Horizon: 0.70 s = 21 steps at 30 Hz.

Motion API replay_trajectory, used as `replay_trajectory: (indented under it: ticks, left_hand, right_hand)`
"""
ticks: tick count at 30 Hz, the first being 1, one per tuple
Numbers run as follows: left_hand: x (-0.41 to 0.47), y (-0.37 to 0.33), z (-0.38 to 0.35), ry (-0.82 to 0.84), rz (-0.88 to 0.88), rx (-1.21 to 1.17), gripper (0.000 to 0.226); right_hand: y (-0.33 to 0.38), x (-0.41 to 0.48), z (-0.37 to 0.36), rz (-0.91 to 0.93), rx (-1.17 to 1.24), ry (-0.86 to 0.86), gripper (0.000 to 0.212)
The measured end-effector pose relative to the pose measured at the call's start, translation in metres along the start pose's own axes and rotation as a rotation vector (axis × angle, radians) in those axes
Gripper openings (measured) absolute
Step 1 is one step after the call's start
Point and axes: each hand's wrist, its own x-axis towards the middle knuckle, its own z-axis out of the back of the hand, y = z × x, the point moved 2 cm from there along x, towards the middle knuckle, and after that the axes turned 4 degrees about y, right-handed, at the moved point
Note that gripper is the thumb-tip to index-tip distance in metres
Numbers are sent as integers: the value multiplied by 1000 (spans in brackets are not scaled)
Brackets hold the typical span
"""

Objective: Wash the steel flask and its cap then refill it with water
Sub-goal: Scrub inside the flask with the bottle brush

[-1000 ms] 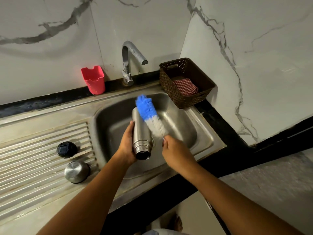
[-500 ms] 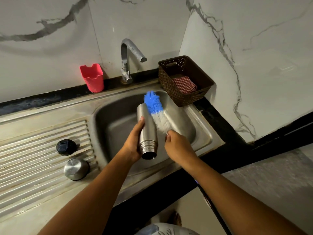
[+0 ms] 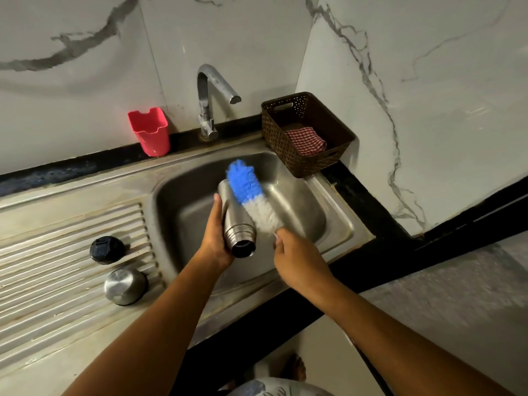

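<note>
Gripping the smooth cylindrical steel flask [image 3: 235,221] in the curled left hand [image 3: 214,241] above the middle of the sink [image 3: 328,224], with its long axis tilted and open mouth pointing toward the near edge, while pinching in the right hand [image 3: 297,258] a fluffy blue-and-white brush [image 3: 251,195] lying along the flask's right side.
</note>
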Motion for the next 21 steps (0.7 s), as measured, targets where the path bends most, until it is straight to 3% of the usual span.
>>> replay_trajectory:
  ticks: [4, 9, 13, 18, 21]
  left_hand:
    - [-1, -16, 10, -55, -20, -2, 57]
    - [2, 3, 1, -140, 102, -5, 48]
    - [-1, 6, -14, -97, 123, -51, 33]
    - [5, -22, -2, -189, 77, -193, 46]
    - [8, -23, 1, -276, 128, -228, 54]
  right_hand:
    - [-8, -45, -11, 71, -25, 34, 17]
    - [-2, 0, -9, 91, -121, -88, 13]
    - [-2, 3, -6, 199, -199, -173, 19]
    - [-43, -45, -15, 223, -216, -118, 24]
    - [-48, -31, 0, 228, -127, -220, 23]
